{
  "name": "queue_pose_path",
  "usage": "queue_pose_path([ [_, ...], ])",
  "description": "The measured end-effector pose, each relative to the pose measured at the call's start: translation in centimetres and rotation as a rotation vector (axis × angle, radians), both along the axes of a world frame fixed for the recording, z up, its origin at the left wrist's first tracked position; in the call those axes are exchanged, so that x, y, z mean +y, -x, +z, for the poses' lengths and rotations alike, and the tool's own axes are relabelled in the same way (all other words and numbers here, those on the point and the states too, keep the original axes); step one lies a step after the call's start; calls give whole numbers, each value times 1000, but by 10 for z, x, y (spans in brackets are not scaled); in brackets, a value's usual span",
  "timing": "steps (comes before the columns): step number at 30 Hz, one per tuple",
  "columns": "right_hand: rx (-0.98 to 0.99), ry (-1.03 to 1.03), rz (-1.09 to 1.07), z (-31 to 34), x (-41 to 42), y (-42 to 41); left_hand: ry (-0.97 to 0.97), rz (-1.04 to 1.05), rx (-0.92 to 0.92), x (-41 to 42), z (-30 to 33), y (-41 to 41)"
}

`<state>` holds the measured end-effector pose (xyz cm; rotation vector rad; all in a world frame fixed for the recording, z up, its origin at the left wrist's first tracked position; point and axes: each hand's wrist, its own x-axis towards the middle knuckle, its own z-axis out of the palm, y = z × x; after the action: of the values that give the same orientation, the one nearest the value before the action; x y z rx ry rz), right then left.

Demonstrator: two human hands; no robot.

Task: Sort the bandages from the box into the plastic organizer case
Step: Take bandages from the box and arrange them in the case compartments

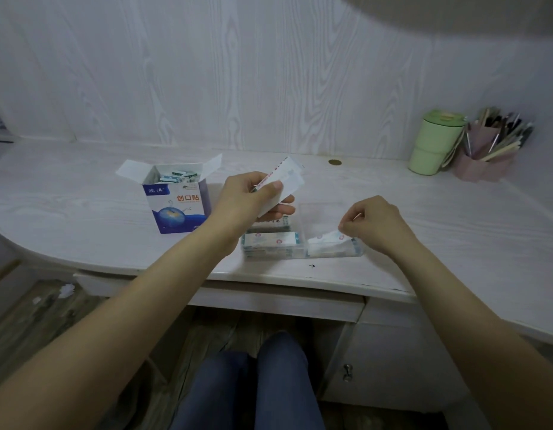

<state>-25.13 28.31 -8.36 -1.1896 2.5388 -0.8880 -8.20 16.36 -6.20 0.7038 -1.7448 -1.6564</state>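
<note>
The left hand (248,193) grips a fan of bandages (284,184) above the case (303,240), while the right hand (372,223) pinches 1 bandage (326,238) into its front right compartment; the box (179,201) stands open just left. The loose fan could slip and mix sorted piles. The pale wood-grain desk (83,212) meets a matching wall.

Blue-white box (179,206) upright, flaps open – clear organizer case (327,212) right, bandages (270,240) stacked inside.
</note>
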Motion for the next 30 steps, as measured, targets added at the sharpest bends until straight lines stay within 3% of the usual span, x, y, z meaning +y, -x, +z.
queue_pose_path([
  [6, 185, -153, 40, -2, -7, -4, 16, -13, -14, -1, 0, 3],
  [13, 158, -199, 95, -1, -11, -2, -1, -15, -38, 1, -1, 1],
  [15, 106, -98, 95, 2, -10, -5, -4, -16, -27, 0, -1, 0],
  [19, -206, 404, 141, 25, -8, -22, 25, -20, 10, 1, 0, -1],
  [23, -263, 433, 243, 34, -16, -38, -16, -65, 57, 7, 3, 0],
  [27, -350, 530, 182, 30, -24, -37, -62, -53, 68, 3, 3, -4],
  [30, -620, 668, 171, 27, -30, -37, -1, 29, 68, -7, 4, -13],
])
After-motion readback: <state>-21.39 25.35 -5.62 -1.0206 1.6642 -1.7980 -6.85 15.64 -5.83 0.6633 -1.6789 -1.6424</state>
